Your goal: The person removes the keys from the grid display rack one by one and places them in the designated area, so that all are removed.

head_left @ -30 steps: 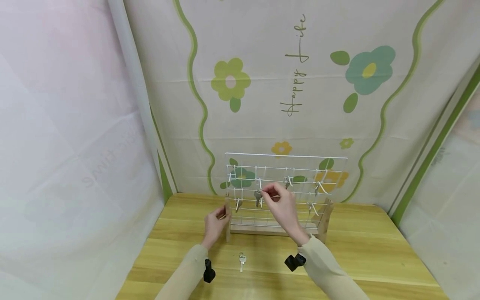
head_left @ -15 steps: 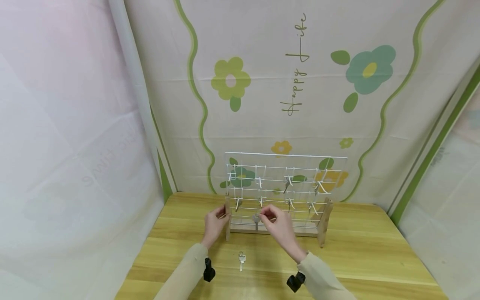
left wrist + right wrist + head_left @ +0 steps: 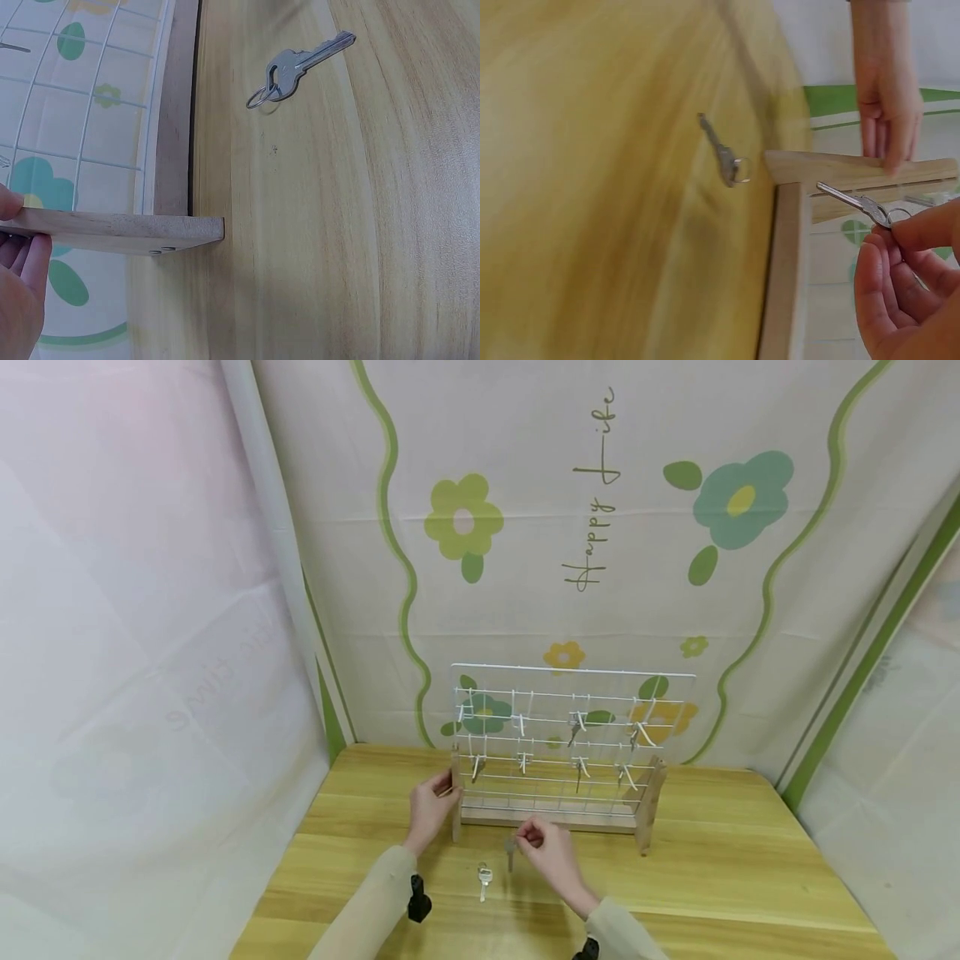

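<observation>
The right hand (image 3: 551,857) pinches a key (image 3: 871,208) between its fingers, seemingly by the ring, on the near side of the wire rack (image 3: 555,817), right of a second key (image 3: 291,73) lying on the counter (image 3: 750,868). The left hand (image 3: 430,814) grips the rack's left wooden end.

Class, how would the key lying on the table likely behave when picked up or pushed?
The key looks metallic, so it is probably stiff. Lying flat, it would likely slide rather than roll. The thin ring through its head looks loose and may swing when lifted.
</observation>
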Tool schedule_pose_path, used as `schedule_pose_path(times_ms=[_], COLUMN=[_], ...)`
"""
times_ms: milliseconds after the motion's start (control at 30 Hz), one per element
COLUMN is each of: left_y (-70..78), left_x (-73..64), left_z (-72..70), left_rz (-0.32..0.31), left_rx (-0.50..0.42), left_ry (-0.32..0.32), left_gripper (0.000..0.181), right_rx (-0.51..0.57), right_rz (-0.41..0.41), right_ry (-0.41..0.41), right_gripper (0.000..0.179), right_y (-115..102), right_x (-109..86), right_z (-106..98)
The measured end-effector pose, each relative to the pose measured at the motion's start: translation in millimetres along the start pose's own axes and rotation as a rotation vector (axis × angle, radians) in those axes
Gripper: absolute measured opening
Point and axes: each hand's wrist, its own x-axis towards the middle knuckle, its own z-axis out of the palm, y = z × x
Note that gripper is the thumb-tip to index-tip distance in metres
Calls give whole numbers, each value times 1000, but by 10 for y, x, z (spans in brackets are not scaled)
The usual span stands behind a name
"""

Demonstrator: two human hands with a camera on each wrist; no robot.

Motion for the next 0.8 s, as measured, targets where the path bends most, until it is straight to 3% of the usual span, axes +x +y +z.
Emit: schedule_pose_path(times_ms=[433,800], left_y=[1,21], left_x=[16,-19], left_z=[19,-5], left_rz=[6,12], left_rx=[20,-29], left_ry=[-2,-8], left_gripper=[39,41], right_rx=[52,106], right_rz=[58,184], right_ry=[-85,-164], right_gripper=[9,4], right_y=[300,391], right_x=[-130,-132], right_z=[225,296])
